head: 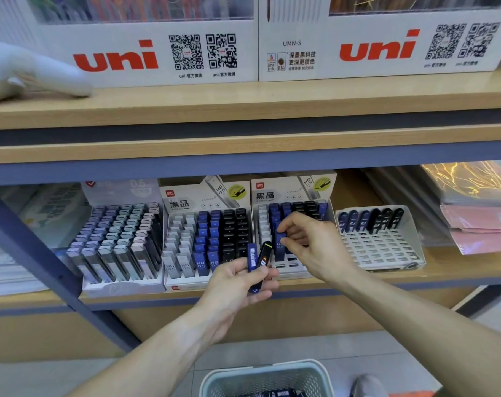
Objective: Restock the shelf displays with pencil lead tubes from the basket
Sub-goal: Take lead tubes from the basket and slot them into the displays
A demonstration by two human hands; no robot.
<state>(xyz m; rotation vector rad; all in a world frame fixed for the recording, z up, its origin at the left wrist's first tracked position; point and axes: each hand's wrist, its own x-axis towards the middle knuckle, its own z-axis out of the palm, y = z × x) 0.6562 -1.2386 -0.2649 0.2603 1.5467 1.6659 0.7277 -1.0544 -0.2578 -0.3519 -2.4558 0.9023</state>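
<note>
My left hand [237, 285] grips two lead tubes in front of the lower shelf, a blue one [252, 257] and a black one [263, 260]. My right hand [309, 243] pinches a blue lead tube [280, 247] that stands upright over the front rows of the third display box [293, 196]. That box holds white, blue and black tubes with open slots at its front. On the floor below, the pale basket [265, 376] shows more tubes inside.
Left of it stand a fuller display box [206, 196] and a grey-tube display [120, 239]. A white grid tray [381, 247] at the right holds a back row of tubes only. Pink folders [478, 222] lie far right. Above runs the wooden upper shelf [243, 110] with uni boxes.
</note>
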